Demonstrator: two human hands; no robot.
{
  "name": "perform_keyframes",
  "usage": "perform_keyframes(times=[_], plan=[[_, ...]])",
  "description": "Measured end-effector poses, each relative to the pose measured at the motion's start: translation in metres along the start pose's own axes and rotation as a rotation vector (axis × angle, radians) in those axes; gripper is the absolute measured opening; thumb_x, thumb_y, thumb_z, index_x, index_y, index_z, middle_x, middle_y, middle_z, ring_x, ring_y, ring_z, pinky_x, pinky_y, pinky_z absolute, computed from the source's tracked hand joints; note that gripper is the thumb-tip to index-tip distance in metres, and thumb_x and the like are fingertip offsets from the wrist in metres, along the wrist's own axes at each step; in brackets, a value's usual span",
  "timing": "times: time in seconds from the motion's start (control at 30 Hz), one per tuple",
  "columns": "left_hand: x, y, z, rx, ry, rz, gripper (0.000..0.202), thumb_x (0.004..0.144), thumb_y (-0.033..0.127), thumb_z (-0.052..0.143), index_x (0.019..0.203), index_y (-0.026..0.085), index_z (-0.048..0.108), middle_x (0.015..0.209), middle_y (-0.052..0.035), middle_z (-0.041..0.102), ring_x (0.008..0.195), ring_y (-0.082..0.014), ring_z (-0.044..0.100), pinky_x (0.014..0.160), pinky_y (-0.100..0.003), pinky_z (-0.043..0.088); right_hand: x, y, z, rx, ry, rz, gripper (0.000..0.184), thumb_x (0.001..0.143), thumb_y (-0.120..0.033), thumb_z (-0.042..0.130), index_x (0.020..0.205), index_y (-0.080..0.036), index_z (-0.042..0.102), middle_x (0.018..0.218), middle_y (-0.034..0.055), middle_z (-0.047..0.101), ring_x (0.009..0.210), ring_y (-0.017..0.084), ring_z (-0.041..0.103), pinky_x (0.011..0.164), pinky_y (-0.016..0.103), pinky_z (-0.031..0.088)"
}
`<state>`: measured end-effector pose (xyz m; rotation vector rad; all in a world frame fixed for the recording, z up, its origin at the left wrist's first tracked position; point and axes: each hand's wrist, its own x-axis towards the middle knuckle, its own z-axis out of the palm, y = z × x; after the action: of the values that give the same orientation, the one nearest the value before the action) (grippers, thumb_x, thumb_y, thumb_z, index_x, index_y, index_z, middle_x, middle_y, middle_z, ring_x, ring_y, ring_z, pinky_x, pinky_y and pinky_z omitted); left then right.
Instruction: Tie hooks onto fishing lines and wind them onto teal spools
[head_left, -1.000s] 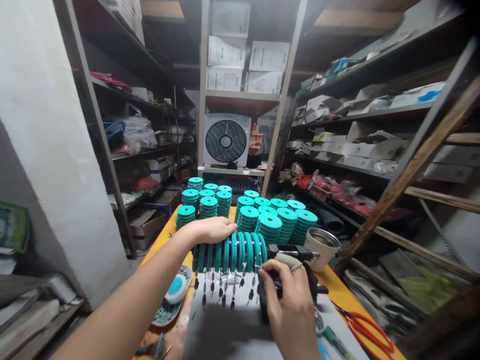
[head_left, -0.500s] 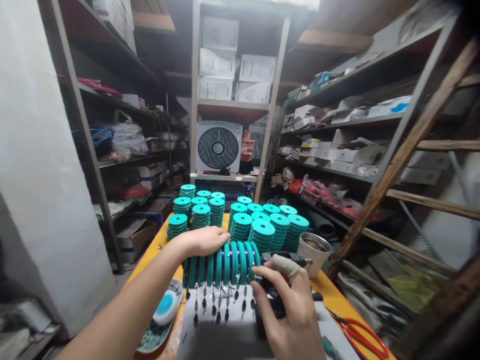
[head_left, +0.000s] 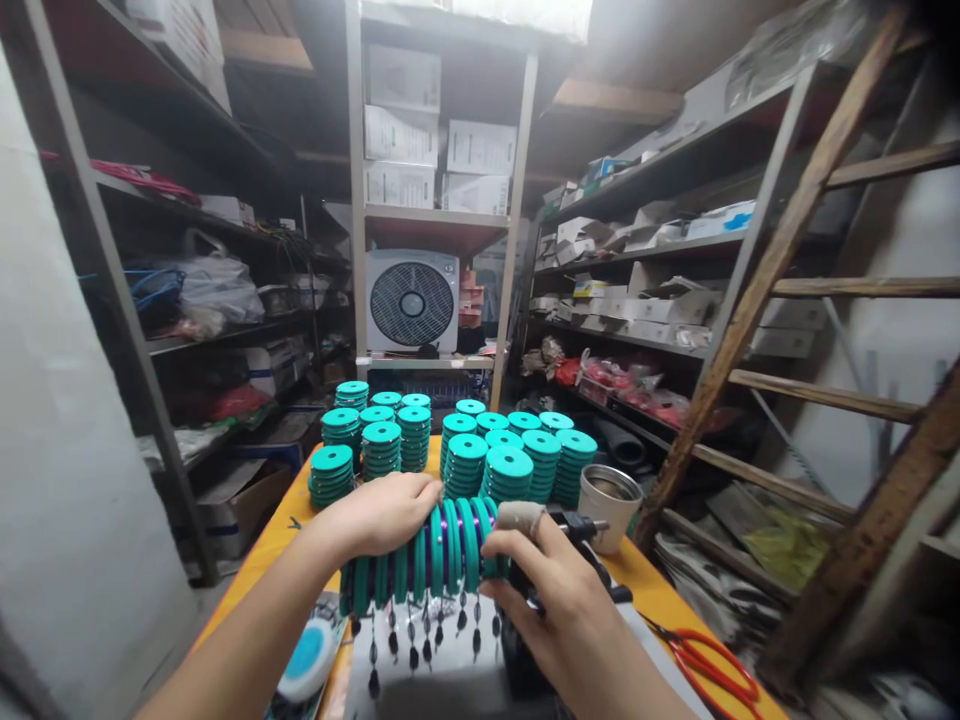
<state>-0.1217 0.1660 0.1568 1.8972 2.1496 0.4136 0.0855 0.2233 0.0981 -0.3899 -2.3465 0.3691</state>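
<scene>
A row of teal foam line spools with purple line between some discs lies sideways in front of me. Small dark beads or weights dangle from it on thin lines. Over the row's top left, my left hand curls its fingers round the far side, where the fingertips are partly hidden. My right hand, with a wrapped finger, closes thumb and index finger on the edge of the spool at the right end. Whether it also pinches line there is too small to tell. A black device with a metal shaft sits behind that hand.
Stacks of teal spools stand at the back of the orange-covered table. A metal cup and red-handled scissors are to the right. A white-and-blue round container is front left. Shelves, a box fan and a wooden ladder surround the table.
The view has swung slightly right. My right hand has closed in on the right-end spool, its wrapped finger now against the row. My left hand stays on top of the row.
</scene>
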Motion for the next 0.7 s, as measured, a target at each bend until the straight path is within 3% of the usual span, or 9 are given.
perform_keyframes(times=[0.37, 0.47, 0.57, 0.7], plan=[[0.001, -0.007, 0.007, 0.009, 0.037, -0.036, 0.049, 0.090, 0.052, 0.017, 0.084, 0.020, 0.054, 0.097, -0.0070, 0.062, 0.089, -0.0244, 0.055, 0.077, -0.035, 0.037, -0.001, 0.004, -0.006, -0.073, 0.028, -0.156, 0.011, 0.088, -0.016, 0.050, 0.081, -0.018, 0.058, 0.099, 0.0046, 0.051, 0.089, 0.016, 0.048, 0.076, 0.029, 0.043], [0.002, -0.006, 0.007, 0.007, 0.037, -0.042, 0.048, 0.090, 0.051, 0.019, 0.086, 0.020, 0.055, 0.101, -0.0063, 0.062, 0.091, -0.0246, 0.055, 0.079, -0.035, 0.037, -0.002, 0.006, -0.006, -0.046, 0.018, -0.134, 0.006, 0.088, -0.017, 0.051, 0.088, -0.019, 0.057, 0.099, 0.0052, 0.050, 0.091, 0.016, 0.048, 0.078, 0.029, 0.044], [0.002, -0.006, 0.006, 0.000, 0.033, -0.048, 0.048, 0.090, 0.052, 0.019, 0.086, 0.021, 0.055, 0.103, -0.0055, 0.062, 0.092, -0.0243, 0.055, 0.079, -0.035, 0.038, 0.000, 0.006, -0.006, -0.012, -0.004, -0.117, 0.014, 0.086, -0.014, 0.053, 0.098, -0.021, 0.056, 0.102, 0.0052, 0.049, 0.096, 0.016, 0.048, 0.083, 0.030, 0.043], [0.002, -0.004, 0.003, -0.021, 0.016, -0.036, 0.047, 0.090, 0.051, 0.020, 0.087, 0.020, 0.054, 0.104, -0.0053, 0.061, 0.093, -0.0223, 0.054, 0.080, -0.033, 0.039, -0.003, 0.008, -0.007, 0.051, -0.024, -0.105, 0.005, 0.086, -0.014, 0.053, 0.083, -0.018, 0.053, 0.109, 0.0048, 0.047, 0.100, 0.015, 0.048, 0.085, 0.028, 0.042]])
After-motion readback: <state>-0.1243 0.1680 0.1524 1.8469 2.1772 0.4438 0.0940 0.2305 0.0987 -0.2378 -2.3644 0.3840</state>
